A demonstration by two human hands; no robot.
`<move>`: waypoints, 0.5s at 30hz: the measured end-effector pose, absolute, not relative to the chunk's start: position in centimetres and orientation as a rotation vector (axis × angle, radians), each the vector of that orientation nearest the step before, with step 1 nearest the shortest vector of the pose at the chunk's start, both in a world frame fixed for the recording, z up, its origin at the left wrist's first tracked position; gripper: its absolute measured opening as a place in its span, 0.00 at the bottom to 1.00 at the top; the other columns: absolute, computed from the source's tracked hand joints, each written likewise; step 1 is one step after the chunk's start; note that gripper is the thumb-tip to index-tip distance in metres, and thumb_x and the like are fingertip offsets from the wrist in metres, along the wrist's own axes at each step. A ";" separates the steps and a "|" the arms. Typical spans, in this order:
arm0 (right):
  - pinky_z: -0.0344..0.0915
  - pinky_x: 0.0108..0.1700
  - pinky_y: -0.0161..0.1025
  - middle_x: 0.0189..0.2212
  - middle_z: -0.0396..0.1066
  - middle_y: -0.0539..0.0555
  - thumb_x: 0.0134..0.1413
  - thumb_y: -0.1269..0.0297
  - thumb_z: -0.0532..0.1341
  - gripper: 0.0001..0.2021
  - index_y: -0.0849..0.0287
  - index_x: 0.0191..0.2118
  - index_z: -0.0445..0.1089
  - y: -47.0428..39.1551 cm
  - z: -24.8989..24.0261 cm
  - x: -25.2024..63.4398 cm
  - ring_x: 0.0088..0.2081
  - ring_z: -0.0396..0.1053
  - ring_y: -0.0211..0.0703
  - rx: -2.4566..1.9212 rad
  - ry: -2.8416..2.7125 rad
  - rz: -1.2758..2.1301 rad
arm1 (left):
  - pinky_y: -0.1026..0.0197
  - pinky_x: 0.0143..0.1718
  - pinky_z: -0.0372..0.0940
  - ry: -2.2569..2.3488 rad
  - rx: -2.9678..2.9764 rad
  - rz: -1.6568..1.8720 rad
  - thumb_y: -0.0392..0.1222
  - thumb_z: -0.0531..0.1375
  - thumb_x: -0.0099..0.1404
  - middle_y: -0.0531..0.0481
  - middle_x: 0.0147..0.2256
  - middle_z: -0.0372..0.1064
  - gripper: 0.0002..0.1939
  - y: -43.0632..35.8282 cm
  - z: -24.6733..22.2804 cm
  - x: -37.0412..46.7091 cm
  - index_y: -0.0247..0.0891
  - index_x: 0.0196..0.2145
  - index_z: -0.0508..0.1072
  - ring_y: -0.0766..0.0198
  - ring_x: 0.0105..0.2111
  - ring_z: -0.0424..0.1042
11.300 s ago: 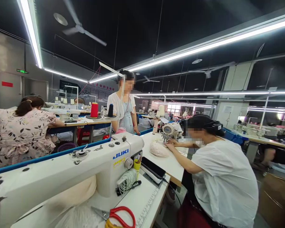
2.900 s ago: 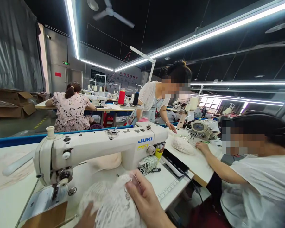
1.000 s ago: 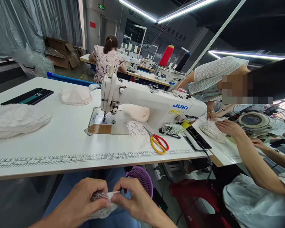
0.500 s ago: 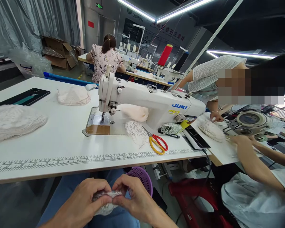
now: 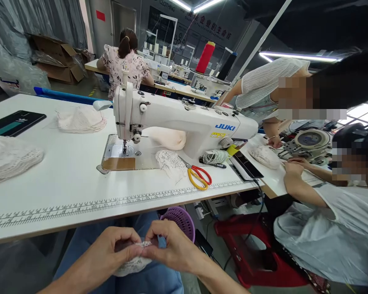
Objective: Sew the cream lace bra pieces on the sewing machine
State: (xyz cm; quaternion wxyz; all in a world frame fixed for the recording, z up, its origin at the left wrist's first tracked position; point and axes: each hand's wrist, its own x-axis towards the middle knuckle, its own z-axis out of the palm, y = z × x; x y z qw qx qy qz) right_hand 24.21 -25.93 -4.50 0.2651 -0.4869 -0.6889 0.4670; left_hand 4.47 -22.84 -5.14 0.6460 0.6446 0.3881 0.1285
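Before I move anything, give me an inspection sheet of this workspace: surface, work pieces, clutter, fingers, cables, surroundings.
Surface: white table, ruler scale printed along its near edge.
Work pieces: lace piece held above the lap; lace stack at the table's left.
Clutter: scissors beside a lace scrap; coiled cord by the sewing machine.
Fingers: left fingers and right fingers pinch the lace piece.
Cables: black cable hangs off the table's right end.
Surroundings: purple basket below the table; red stool and seated co-worker at right.

Tube lights [image 5: 300, 57] brighten the worktable [image 5: 70, 171] under a dark ceiling [image 5: 325, 24], the view stretched at its edges
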 end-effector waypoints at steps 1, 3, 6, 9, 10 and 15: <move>0.56 0.33 0.30 0.23 0.64 0.45 0.49 0.57 0.67 0.12 0.60 0.28 0.69 -25.9 -4.5 24.4 0.28 0.62 0.33 -1.316 -1.854 1.285 | 0.66 0.26 0.51 0.875 1.466 0.286 0.58 0.57 0.60 0.53 0.24 0.61 0.22 -22.8 -5.2 4.5 0.34 0.27 0.72 0.65 0.25 0.57; 0.56 0.32 0.30 0.23 0.63 0.45 0.46 0.53 0.69 0.15 0.60 0.30 0.70 -25.9 -4.7 24.8 0.27 0.61 0.33 -1.305 -1.851 1.381 | 0.65 0.26 0.50 0.853 1.451 0.266 0.60 0.57 0.60 0.54 0.23 0.60 0.23 -22.7 -5.5 4.4 0.34 0.27 0.72 0.66 0.25 0.56; 0.54 0.28 0.31 0.21 0.60 0.44 0.44 0.46 0.68 0.20 0.61 0.30 0.72 -25.8 -5.1 25.6 0.24 0.59 0.32 -1.248 -1.878 1.505 | 0.65 0.28 0.52 0.811 1.406 0.214 0.60 0.58 0.60 0.53 0.24 0.61 0.22 -22.6 -5.9 3.9 0.34 0.27 0.71 0.65 0.26 0.57; 0.58 0.33 0.31 0.27 0.64 0.48 0.45 0.45 0.67 0.20 0.62 0.28 0.73 -25.8 -5.4 26.3 0.30 0.62 0.34 -1.115 -1.874 1.529 | 0.64 0.30 0.52 0.787 1.346 0.168 0.59 0.60 0.60 0.54 0.25 0.61 0.21 -22.6 -6.5 3.4 0.35 0.27 0.70 0.64 0.28 0.57; 0.59 0.35 0.31 0.30 0.65 0.49 0.45 0.46 0.67 0.20 0.62 0.28 0.73 -25.9 -5.5 26.5 0.32 0.63 0.35 -1.063 -1.868 1.554 | 0.65 0.30 0.52 0.777 1.307 0.166 0.59 0.61 0.59 0.54 0.25 0.60 0.22 -22.6 -6.7 3.3 0.35 0.27 0.69 0.64 0.28 0.56; 0.60 0.33 0.30 0.25 0.67 0.47 0.51 0.54 0.65 0.15 0.63 0.32 0.72 -26.4 -5.8 27.7 0.27 0.63 0.33 -0.999 -1.814 1.777 | 0.65 0.29 0.52 0.769 1.129 0.164 0.63 0.63 0.56 0.53 0.24 0.61 0.25 -23.1 -7.2 3.2 0.35 0.25 0.66 0.65 0.27 0.56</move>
